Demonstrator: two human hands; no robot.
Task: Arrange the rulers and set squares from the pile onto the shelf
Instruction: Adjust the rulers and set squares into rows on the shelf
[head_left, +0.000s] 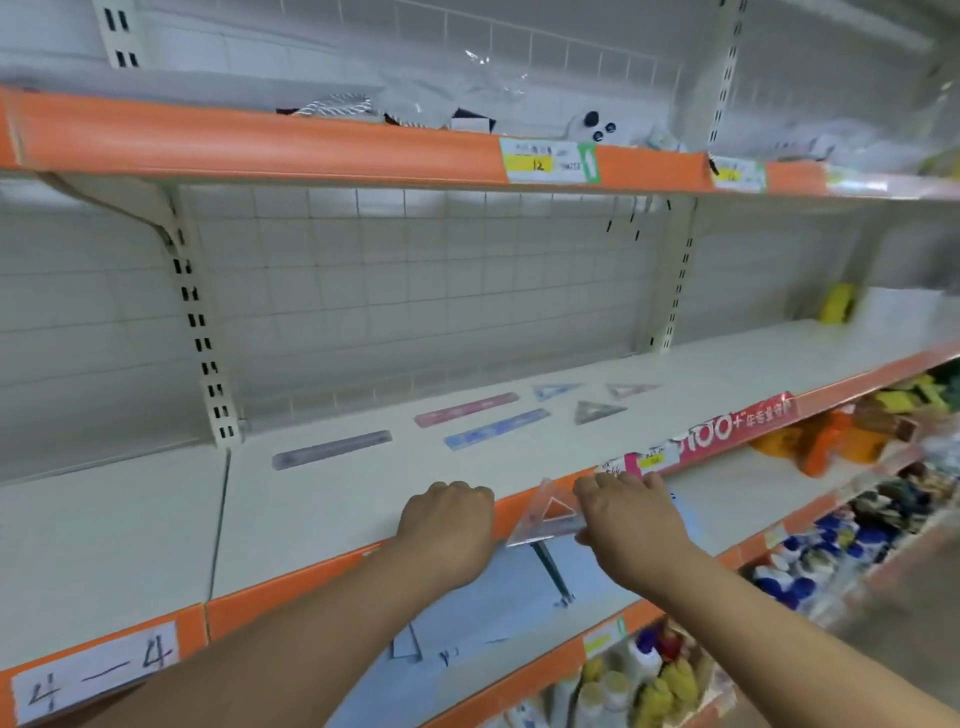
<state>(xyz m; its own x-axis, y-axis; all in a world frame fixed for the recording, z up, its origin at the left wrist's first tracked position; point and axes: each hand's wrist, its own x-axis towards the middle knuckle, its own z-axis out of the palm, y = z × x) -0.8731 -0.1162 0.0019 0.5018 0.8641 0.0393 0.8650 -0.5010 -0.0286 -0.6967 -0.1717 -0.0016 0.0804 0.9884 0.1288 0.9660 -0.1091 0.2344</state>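
Observation:
On the cream shelf (363, 499) lie three rulers: a grey one (332, 449), a pink one (466, 409) and a blue one (497, 429). To their right lie three set squares: blue (555, 391), grey (597, 411) and pink (629, 389). My right hand (628, 519) holds a clear set square with a red inner triangle (548, 514) upright at the shelf's front edge. My left hand (449, 525) is curled at the shelf edge just left of that set square; what it holds, if anything, is hidden.
An orange-edged shelf (260, 145) hangs overhead with bagged goods. Below, a lower shelf holds blue sheets (467, 613) and a metal rod (553, 571). Bottles (623, 686) and colourful packs (841, 436) fill shelves at the right. A label "4-4" (93, 675) marks the edge.

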